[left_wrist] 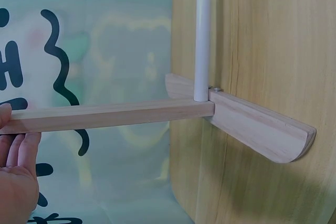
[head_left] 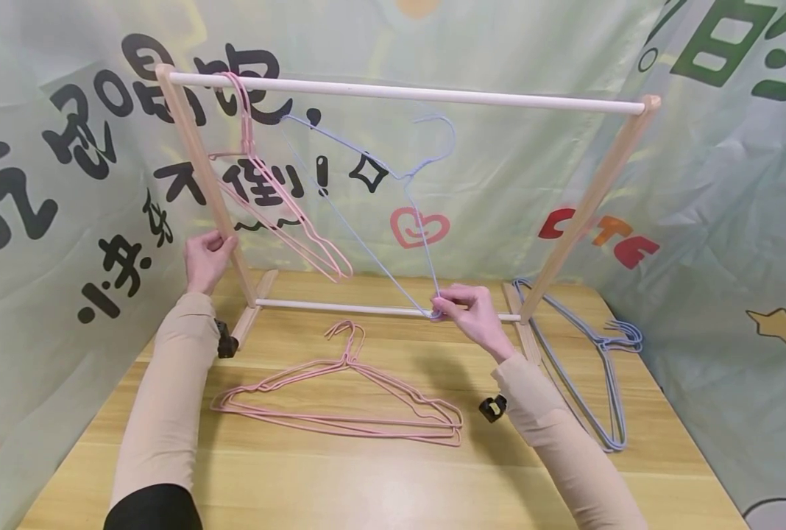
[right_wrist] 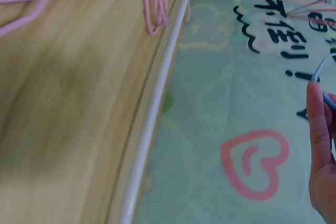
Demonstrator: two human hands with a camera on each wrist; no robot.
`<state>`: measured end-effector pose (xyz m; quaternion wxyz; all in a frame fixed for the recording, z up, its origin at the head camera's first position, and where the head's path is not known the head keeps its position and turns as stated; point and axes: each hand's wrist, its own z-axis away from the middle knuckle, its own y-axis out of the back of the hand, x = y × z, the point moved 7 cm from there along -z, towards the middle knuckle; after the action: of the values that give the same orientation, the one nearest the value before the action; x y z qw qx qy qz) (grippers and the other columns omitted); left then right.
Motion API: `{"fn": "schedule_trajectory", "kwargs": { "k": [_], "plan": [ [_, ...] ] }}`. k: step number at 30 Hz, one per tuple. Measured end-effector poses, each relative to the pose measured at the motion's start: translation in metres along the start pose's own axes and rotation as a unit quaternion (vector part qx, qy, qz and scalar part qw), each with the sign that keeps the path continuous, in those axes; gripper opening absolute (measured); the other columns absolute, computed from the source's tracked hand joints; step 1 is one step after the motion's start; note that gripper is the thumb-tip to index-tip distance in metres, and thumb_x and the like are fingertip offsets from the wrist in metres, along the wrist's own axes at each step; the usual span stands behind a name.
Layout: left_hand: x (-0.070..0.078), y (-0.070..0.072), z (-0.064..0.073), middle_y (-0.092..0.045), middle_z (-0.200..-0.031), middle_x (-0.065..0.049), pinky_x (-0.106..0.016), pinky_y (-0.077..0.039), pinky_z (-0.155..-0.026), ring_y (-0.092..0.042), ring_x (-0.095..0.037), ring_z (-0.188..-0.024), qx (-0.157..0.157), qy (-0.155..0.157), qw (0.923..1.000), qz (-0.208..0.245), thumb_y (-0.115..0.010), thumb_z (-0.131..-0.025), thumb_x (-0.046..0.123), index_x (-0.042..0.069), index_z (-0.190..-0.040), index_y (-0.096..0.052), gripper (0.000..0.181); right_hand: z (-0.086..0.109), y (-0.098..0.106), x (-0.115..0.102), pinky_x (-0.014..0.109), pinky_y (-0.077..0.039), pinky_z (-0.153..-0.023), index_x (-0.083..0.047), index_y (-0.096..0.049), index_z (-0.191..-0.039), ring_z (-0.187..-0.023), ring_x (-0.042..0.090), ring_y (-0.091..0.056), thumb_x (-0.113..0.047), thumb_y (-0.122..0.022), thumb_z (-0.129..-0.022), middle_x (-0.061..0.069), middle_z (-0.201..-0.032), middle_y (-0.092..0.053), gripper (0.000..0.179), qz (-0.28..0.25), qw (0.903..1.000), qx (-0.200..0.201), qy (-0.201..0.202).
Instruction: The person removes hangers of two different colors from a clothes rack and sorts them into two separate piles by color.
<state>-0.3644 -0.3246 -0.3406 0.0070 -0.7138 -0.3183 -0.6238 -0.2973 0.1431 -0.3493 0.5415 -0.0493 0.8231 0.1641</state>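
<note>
My left hand (head_left: pixel 207 259) grips the left wooden upright (head_left: pixel 197 154) of a clothes rack; in the left wrist view, fingers curl around that post (left_wrist: pixel 115 115). The right hand (head_left: pixel 469 316) pinches a blue wire hanger (head_left: pixel 406 177) at one lower corner. That hanger is tilted, its hook just under the white top rail (head_left: pixel 399 91) and seemingly apart from it. In the right wrist view, only part of the hanger shows beside the right hand (right_wrist: pixel 321 145). Pink hangers (head_left: pixel 247 136) hang near the rail's left end.
Several pink hangers (head_left: pixel 347 361) lie stacked on the wooden table (head_left: pixel 340 486) in front of the rack. To the right, several blue hangers (head_left: pixel 605 344) lie by the rack's right foot (head_left: pixel 525 331). A white lower bar (head_left: pixel 340 307) joins both sides. Printed cloth surrounds the table.
</note>
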Motion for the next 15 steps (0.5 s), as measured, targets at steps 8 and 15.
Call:
{"fn": "schedule_trajectory", "kwargs": {
  "k": [8, 15],
  "plan": [
    [0.001, 0.0, 0.0, -0.065, -0.13, -0.021, -0.02, -0.052, -0.095, -0.061, 0.01, -0.089, 0.0, -0.002, 1.0, 0.001, -0.061, -0.1, 0.025, 0.001, -0.133, -0.064, 0.041, 0.033, 0.026, 0.017, 0.028, -0.061, -0.071, 0.025, -0.065, -0.104, -0.075, 0.006, -0.072, 0.007, -0.061, -0.094, -0.006, -0.085, -0.07, 0.02, -0.009, 0.9998, 0.006, 0.018],
    [0.001, 0.002, 0.0, -0.065, -0.128, -0.02, -0.025, -0.052, -0.1, -0.064, 0.009, -0.091, 0.005, -0.006, 0.9999, 0.007, -0.061, -0.099, 0.022, 0.001, -0.132, -0.064, 0.039, 0.059, 0.048, 0.026, 0.028, -0.06, -0.068, 0.014, -0.072, -0.099, -0.075, 0.008, -0.073, 0.012, -0.061, -0.092, -0.004, -0.086, -0.073, 0.013, -0.042, 0.9974, 0.03, 0.051]
  ]
}}
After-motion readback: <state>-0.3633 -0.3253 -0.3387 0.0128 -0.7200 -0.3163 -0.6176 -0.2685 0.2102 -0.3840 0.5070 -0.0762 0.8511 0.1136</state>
